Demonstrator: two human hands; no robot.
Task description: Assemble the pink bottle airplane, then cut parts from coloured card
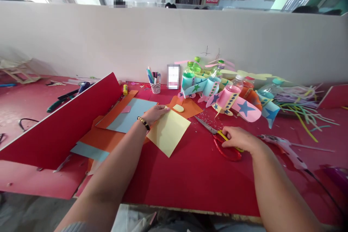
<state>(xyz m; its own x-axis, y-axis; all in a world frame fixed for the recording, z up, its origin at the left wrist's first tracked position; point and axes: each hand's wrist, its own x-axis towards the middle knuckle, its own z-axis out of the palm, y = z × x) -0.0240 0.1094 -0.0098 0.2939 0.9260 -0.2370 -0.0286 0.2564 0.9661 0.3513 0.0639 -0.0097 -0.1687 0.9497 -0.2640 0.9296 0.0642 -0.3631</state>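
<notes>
My left hand [156,113], with a beaded bracelet at the wrist, pinches the upper left edge of a pale yellow sheet of paper [171,130]. Over on the right, my right hand [235,137] is closed on the handles of a pair of scissors [209,127] with red and yellow grips, their blades pointing to the upper left. Just beyond the yellow sheet, a small pale yellow rounded piece [178,108] lies on an orange sheet [191,110]. Light blue paper [130,114] and more orange paper [103,137] lie to the left of the sheet, partly under my left arm.
Several bottle airplanes [233,96] stand at the back right, near coloured strips [299,105]. A pink glue gun [285,148] lies right of my hand. A pen cup [155,87] and a phone [173,77] stand at the back. A red board [67,127] leans at left.
</notes>
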